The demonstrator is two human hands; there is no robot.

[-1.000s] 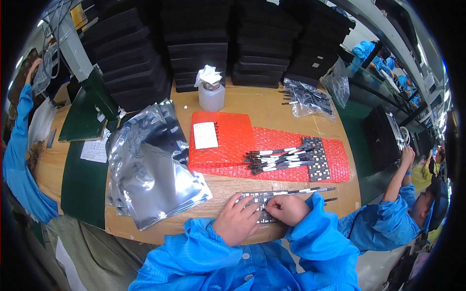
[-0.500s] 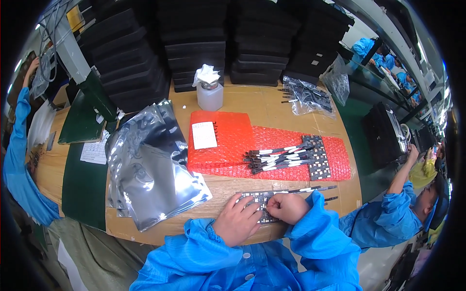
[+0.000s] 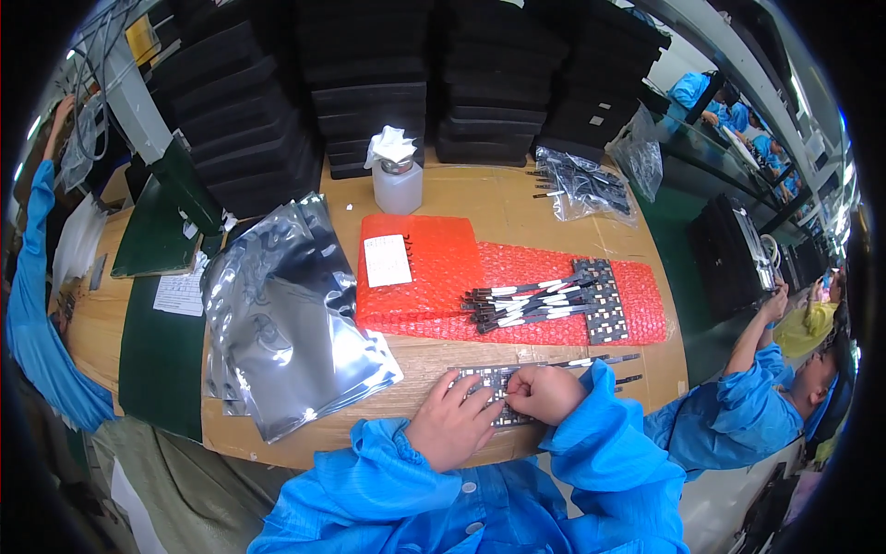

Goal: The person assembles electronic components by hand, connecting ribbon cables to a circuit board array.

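A dark board panel dotted with small pale parts lies on the cardboard-covered table in front of me. My left hand rests on its left part, fingers spread and lying flat. Over the panel's right part, my right hand is closed in a pinch; whatever its fingertips hold is too small to make out. Thin black-and-white strips stick out to the right of the panel. Beyond my hands, a similar dark panel with a bunch of black-and-white strips lies on red bubble wrap.
Silver plastic bags are piled at left. Behind the red bubble bag stands a bottle topped with white tissue. A clear bag of dark strips lies far right. Black trays are stacked behind. A co-worker sits at right.
My hands stay almost in place, the right fingertips barely shifting over the panel. At right, the co-worker's raised hand and arm have moved slightly.
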